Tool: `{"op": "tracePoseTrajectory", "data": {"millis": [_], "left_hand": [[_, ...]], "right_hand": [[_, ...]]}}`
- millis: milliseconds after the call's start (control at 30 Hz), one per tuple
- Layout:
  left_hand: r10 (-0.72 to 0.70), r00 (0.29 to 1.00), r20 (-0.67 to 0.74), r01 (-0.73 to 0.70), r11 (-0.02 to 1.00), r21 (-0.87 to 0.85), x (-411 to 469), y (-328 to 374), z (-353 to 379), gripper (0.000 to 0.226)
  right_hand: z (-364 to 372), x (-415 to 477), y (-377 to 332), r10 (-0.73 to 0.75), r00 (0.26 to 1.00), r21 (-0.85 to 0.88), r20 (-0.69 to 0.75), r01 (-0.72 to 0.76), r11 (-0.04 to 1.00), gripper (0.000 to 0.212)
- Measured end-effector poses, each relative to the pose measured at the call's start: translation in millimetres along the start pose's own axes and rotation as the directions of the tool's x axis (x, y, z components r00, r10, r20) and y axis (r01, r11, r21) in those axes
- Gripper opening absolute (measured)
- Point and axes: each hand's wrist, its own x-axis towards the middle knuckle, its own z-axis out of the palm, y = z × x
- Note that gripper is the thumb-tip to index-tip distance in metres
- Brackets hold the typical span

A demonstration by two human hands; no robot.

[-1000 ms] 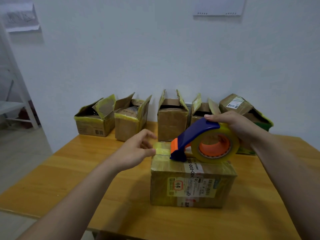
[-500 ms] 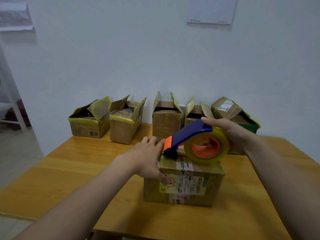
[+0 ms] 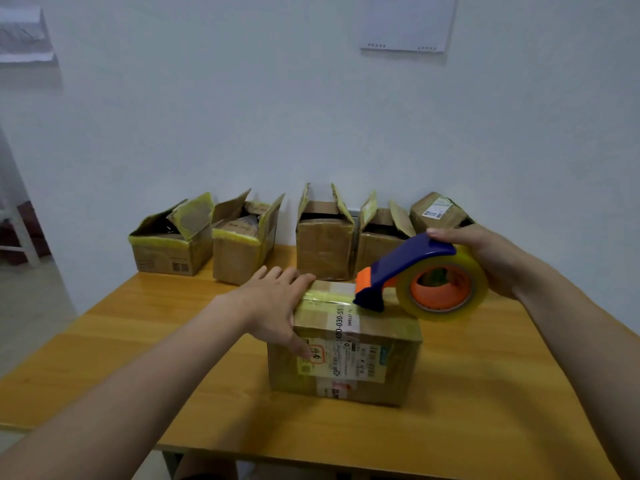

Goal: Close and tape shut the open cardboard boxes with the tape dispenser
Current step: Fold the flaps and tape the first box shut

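Tape dispenser down on the near box, mid-table.
Your left hand [image 3: 273, 306] lies flat, fingers straight, over the box's [image 3: 346, 372] top left edge, thumb down its front. Your right hand [image 3: 488, 258] grips the tape dispenser [image 3: 412, 268], its nose touching the box top. The box sits on the table [image 3: 485, 420]; a row of boxes [image 3: 323, 251] lines the wall behind.

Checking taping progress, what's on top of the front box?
On the box, the left hand lies flat over its left edge and the tape dispenser touches yellowish tape. The seam beneath is covered.
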Motion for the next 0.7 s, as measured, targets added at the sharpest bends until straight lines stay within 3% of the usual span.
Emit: {"op": "tracePoseTrajectory", "data": {"millis": [267, 433, 533, 700], "left_hand": [[-0.073, 0.992, 0.100, 0.068, 0.996, 0.048, 1.9, 13.2, -12.9, 0.142], [0.025, 0.999, -0.022, -0.026, 0.998, -0.065, 13.9, 42.1, -16.3, 0.146], [0.056, 0.998, -0.041, -0.061, 0.988, -0.140, 23.3, 52.0, -8.5, 0.143], [0.030, 0.999, -0.031, -0.033, 0.992, -0.122, 16.7, 28.6, -3.3, 0.138]], "right_hand": [[-1.2, -10.8, 18.3, 0.029, 0.997, -0.025, -0.072, -0.031, 0.999, 0.044], [-0.7, -8.7, 17.9, 0.030, 0.998, -0.019, -0.054, -0.031, 0.999, 0.039], [0.9, -7.6, 19.0, 0.030, 0.998, 0.002, -0.062, -0.030, 1.000, 0.039], [19.1, 0.4, 15.7, 0.009, 0.999, 0.054, -0.039, -0.007, 0.999, 0.037]]}}
